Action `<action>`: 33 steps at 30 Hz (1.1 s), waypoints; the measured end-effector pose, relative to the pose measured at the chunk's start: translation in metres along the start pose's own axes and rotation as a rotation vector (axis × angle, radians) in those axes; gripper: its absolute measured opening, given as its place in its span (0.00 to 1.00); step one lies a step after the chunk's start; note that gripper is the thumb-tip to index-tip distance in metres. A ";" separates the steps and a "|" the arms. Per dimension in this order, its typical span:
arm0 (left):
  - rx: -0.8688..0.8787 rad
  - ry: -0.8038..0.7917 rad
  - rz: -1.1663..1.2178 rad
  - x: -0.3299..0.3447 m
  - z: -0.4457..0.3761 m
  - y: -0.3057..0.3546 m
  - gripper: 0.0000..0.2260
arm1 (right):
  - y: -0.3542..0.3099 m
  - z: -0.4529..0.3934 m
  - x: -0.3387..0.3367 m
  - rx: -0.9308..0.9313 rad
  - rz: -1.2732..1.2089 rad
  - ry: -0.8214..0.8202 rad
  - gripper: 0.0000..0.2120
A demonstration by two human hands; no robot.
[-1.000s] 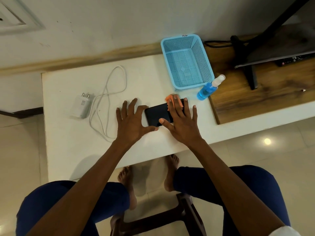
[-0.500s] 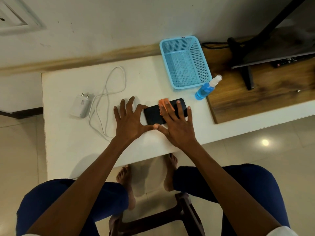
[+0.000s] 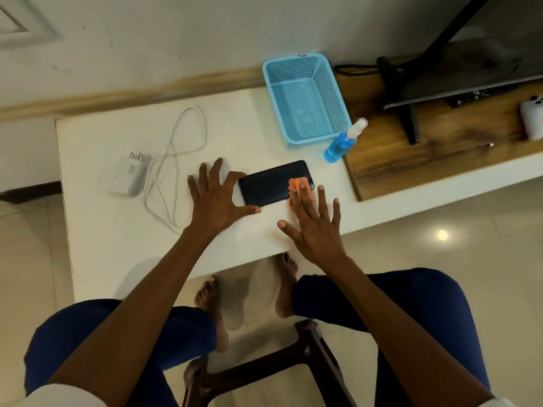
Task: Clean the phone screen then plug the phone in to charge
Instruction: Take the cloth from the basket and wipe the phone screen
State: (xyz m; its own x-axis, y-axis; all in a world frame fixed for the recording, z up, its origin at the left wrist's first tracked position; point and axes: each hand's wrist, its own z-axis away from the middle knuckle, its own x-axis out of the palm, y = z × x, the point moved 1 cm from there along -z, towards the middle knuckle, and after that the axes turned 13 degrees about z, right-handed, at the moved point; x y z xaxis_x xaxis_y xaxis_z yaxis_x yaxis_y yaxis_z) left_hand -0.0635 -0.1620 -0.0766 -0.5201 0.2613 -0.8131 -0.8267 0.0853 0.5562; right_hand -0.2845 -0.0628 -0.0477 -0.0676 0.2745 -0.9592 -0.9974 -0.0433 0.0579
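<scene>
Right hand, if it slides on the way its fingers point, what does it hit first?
Probably the spray bottle. The right hand points up and slightly right past the orange cloth and the phone's end; the blue basket sits close beside that line.

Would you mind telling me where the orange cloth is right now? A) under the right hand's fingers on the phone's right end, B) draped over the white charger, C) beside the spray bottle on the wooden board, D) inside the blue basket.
A: the orange cloth lies on the right end of the phone, pressed flat beneath the straight fingers of the right hand.
</scene>
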 end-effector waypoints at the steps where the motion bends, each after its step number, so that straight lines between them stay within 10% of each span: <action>1: -0.002 -0.004 0.003 0.001 0.000 -0.001 0.40 | -0.006 0.000 -0.001 -0.039 -0.001 -0.003 0.42; 7: 0.018 0.014 -0.001 -0.001 0.000 -0.002 0.38 | -0.043 -0.002 0.005 -0.246 0.006 0.036 0.41; 17: 0.009 -0.010 -0.005 -0.004 -0.001 0.003 0.40 | 0.005 -0.010 0.005 0.151 0.074 0.074 0.40; 27: 0.026 0.009 0.001 -0.003 -0.001 0.002 0.38 | -0.047 -0.006 0.006 -0.214 0.016 0.074 0.40; 33: 0.013 -0.006 0.004 -0.004 -0.001 0.002 0.40 | -0.007 -0.018 0.002 -0.012 0.118 0.106 0.38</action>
State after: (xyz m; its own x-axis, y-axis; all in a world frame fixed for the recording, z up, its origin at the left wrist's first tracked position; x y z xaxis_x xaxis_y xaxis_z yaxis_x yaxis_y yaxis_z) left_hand -0.0635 -0.1637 -0.0725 -0.5220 0.2678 -0.8098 -0.8217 0.0968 0.5616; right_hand -0.2773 -0.0794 -0.0552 -0.1806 0.1639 -0.9698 -0.9823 -0.0809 0.1692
